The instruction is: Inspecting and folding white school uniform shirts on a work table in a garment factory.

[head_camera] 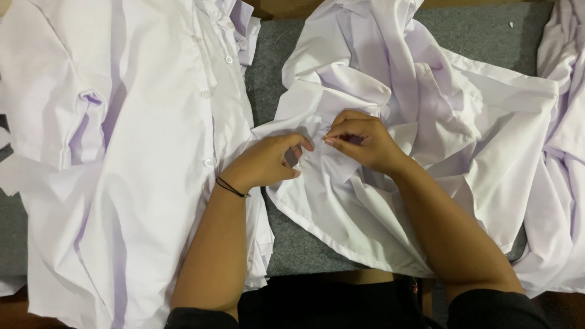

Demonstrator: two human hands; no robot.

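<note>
Both hands, left hand (266, 162) and right hand (361, 141), pinch the crumpled white shirt (426, 140), fingers clamped, fingertips partly hidden in folds.

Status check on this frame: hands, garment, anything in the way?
Left hand and right hand both pinching one spot on the crumpled white shirt. Shirt lies on the grey mat. Buttoned shirt pile to the left, not in the way.

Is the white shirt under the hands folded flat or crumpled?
Crumpled. The white shirt lies bunched in loose folds on the grey surface, and the left hand and right hand pinch its cloth.
</note>
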